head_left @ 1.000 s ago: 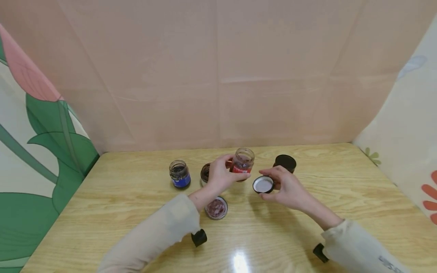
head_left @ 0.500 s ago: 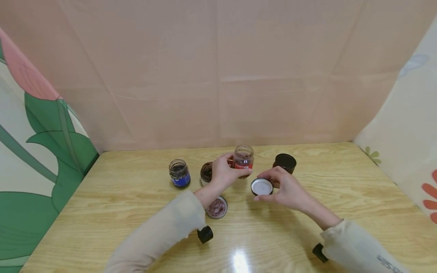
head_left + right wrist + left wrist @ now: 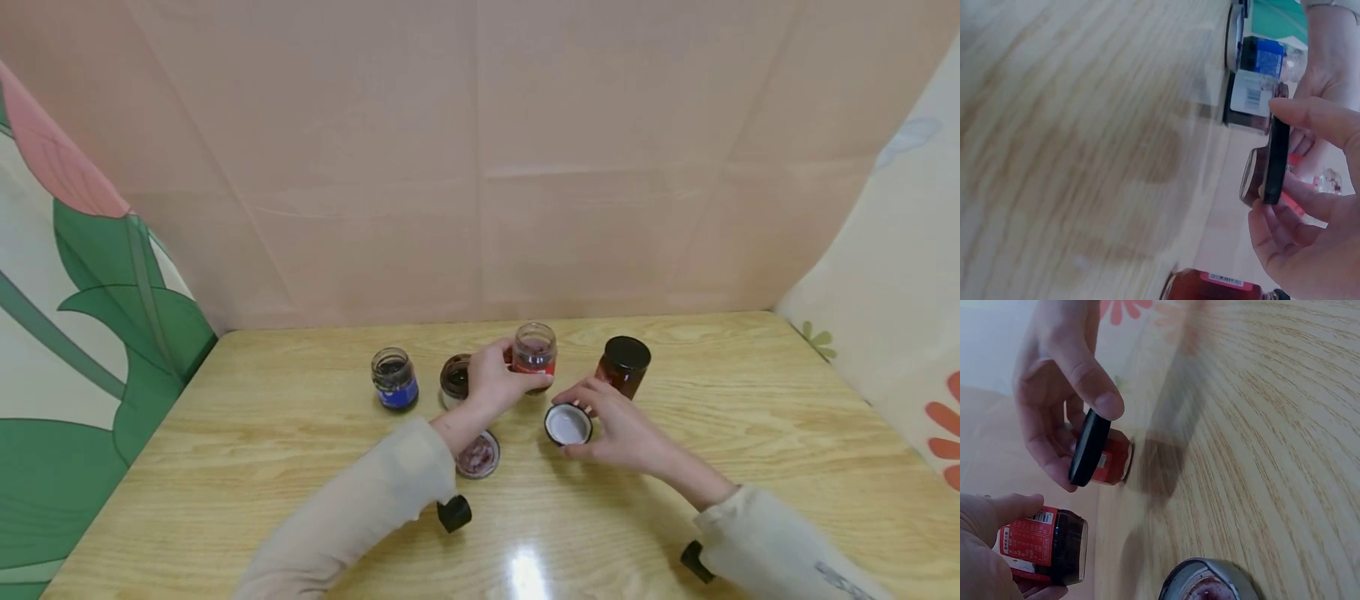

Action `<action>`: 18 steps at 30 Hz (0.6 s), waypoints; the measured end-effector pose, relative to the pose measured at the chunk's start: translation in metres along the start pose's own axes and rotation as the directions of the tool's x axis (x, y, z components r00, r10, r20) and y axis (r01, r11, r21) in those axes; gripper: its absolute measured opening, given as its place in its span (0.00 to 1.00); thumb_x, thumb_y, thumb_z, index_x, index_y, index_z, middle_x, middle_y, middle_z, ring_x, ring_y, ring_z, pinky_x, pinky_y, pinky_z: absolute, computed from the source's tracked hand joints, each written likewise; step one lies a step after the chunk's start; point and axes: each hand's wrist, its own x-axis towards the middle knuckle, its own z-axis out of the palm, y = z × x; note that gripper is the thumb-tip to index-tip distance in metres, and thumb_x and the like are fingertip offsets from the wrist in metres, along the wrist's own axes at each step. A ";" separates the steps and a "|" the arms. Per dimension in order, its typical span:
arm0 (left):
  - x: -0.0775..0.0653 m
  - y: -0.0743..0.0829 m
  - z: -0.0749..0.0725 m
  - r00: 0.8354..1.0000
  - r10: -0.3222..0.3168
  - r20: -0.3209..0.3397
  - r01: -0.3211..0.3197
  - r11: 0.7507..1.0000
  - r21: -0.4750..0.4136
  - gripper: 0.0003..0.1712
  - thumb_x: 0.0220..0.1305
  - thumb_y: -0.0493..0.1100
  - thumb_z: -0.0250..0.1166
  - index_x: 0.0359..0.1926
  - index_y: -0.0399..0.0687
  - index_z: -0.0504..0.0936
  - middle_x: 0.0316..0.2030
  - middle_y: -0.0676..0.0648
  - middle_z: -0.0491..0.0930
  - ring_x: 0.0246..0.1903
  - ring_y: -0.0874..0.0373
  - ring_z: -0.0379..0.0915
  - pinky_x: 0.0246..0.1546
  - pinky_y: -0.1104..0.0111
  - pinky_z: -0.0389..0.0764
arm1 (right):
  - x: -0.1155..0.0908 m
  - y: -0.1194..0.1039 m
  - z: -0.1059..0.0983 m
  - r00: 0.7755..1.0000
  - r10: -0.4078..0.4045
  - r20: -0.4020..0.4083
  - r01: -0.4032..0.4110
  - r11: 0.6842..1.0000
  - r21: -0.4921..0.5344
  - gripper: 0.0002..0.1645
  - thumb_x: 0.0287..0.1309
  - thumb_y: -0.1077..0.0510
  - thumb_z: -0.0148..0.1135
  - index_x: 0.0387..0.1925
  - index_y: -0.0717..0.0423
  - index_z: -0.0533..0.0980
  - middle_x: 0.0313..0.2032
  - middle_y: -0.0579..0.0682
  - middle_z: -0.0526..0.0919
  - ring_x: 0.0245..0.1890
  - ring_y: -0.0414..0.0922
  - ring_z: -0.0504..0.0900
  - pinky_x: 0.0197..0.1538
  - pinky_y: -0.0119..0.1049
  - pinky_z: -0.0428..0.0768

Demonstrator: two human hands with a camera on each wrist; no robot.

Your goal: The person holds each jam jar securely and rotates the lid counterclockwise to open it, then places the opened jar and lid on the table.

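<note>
In the head view my left hand (image 3: 493,385) grips a glass jar with a red label (image 3: 534,360), raised off the table with its uncapped mouth up. The left wrist view shows the jar's red printed label (image 3: 1030,540) and dark contents. To the right, my right hand (image 3: 618,432) pinches a black lid (image 3: 567,425) by its rim between thumb and fingers, white inside facing the head camera. In the right wrist view this lid (image 3: 1277,156) appears edge-on. Lid and held jar are apart. Below my left wrist, a lid smeared with reddish residue (image 3: 477,456) lies inside up.
A blue-labelled uncapped jar (image 3: 395,382) stands at the left. Another uncapped jar (image 3: 455,379), partly hidden by my left hand, stands beside it. Behind my right hand is a reddish jar with a black lid (image 3: 626,358). All rest on a wood-grain table (image 3: 262,433).
My right hand has moved the lid left and nearer, and its white inside faces the head camera more. More of the black-lidded jar shows. My left hand has shifted slightly right with its jar.
</note>
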 end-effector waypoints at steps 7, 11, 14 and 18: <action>0.000 -0.004 0.005 0.999 0.032 -0.011 -0.032 0.999 0.015 0.26 0.39 0.45 0.81 0.42 0.44 0.82 0.36 0.47 0.84 0.38 0.56 0.78 0.39 0.69 0.78 | 0.000 -0.003 0.008 0.999 -0.003 0.049 0.002 1.000 0.016 0.31 0.36 0.60 0.79 0.46 0.59 0.78 0.43 0.51 0.79 0.42 0.48 0.79 0.43 0.40 0.78; 0.001 -0.007 0.007 0.998 0.053 -0.022 -0.052 0.998 0.019 0.26 0.38 0.44 0.81 0.41 0.43 0.82 0.35 0.47 0.84 0.37 0.56 0.78 0.39 0.68 0.77 | 0.000 -0.004 0.014 0.998 0.016 0.064 -0.020 0.998 0.065 0.31 0.36 0.59 0.79 0.46 0.62 0.77 0.40 0.53 0.79 0.39 0.49 0.79 0.40 0.38 0.80; 0.001 -0.009 0.010 0.998 0.053 -0.024 -0.052 0.998 0.038 0.27 0.38 0.44 0.81 0.42 0.43 0.82 0.35 0.47 0.84 0.38 0.56 0.78 0.41 0.68 0.77 | 0.001 -0.003 0.018 0.998 0.014 0.059 -0.018 0.997 0.079 0.31 0.35 0.59 0.79 0.45 0.62 0.77 0.38 0.53 0.79 0.38 0.48 0.79 0.40 0.38 0.80; 0.002 -0.012 0.014 0.997 0.067 -0.029 -0.066 0.996 0.052 0.28 0.38 0.44 0.81 0.42 0.42 0.81 0.36 0.47 0.85 0.39 0.55 0.79 0.42 0.67 0.77 | 0.001 -0.003 0.022 0.998 0.005 0.062 -0.009 0.997 0.078 0.31 0.34 0.60 0.79 0.45 0.60 0.77 0.37 0.52 0.78 0.37 0.47 0.78 0.39 0.37 0.79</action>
